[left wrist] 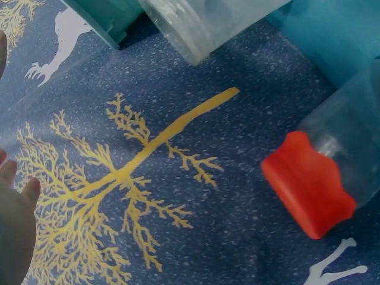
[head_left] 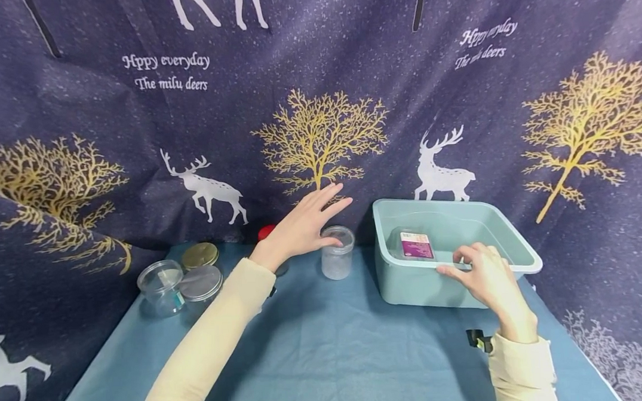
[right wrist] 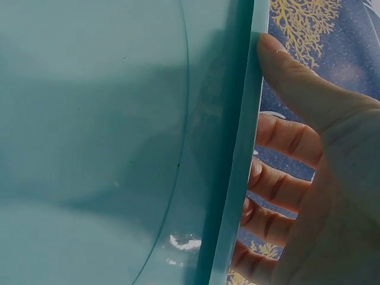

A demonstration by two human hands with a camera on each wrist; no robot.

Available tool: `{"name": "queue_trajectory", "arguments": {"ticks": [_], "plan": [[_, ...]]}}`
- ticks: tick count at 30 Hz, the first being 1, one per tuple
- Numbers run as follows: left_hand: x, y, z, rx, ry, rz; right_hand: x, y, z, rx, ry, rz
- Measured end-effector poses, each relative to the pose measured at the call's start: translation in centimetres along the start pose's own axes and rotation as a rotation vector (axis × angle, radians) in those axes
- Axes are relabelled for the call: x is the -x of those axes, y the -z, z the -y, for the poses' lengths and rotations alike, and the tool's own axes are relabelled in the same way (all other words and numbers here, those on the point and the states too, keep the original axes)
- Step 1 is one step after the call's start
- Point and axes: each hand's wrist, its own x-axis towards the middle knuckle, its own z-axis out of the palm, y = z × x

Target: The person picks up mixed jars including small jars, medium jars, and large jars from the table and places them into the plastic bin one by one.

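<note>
My left hand (head_left: 303,225) is spread at the back of the table, thumb overlapping the mouth of a clear jar (head_left: 337,262) in the head view. That jar (left wrist: 208,24) stands at the top of the left wrist view, apart from the fingers (left wrist: 15,225) at the left edge. Behind my left wrist is a clear jar with a red lid (left wrist: 309,184). My right hand (head_left: 486,280) is over the front rim of a pale green basin (head_left: 432,285), thumb (right wrist: 297,83) at the rim, fingers loosely bent past it. A clear container with a purple-and-white label (head_left: 417,246) lies inside.
At the back left stand an open clear jar (head_left: 160,285), a jar with a silver lid (head_left: 201,283) and one with a gold lid (head_left: 200,255). A dark curtain (head_left: 315,57) with deer and trees hangs directly behind the blue-covered table (head_left: 349,355).
</note>
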Motion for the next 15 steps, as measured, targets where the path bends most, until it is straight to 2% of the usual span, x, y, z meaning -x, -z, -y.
{"name": "queue_trajectory", "arguments": {"ticks": [9,15], "plan": [[0.9,-0.2,-0.4,0.022,0.049,-0.003,-0.1,0.0,0.0,-0.007,-0.006,0.008],[1.7,-0.1,-0.8,0.101,0.152,-0.064,0.0,-0.1,0.1,-0.008,-0.006,-0.006]]}}
